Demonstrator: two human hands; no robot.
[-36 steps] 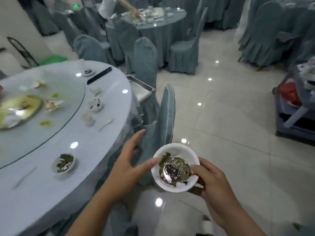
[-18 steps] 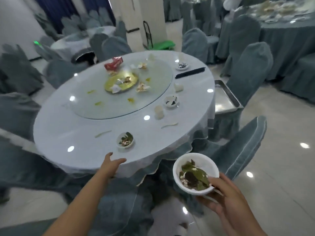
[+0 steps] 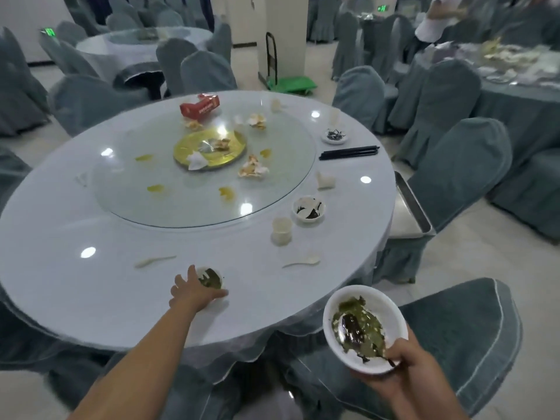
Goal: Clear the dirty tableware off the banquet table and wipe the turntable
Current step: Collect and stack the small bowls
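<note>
Two bowls matter here: a small bowl near the front edge of the table, and a larger bowl of leafy scraps held off the table's right front edge, above a covered chair. The left hand is laid against the small bowl's near side, thumb up its left rim and fingers spread under its right; whether it is clasped yet cannot be told. The large bowl is gripped by the right hand at its near rim, with a spoon lying inside. The small bowl lies left of and beyond the large one, so it is judged that it must be carried rightward and toward the body. Half a second earlier the left hand was only at the table edge, short of the bowl; it has since been extended onto it.
</note>
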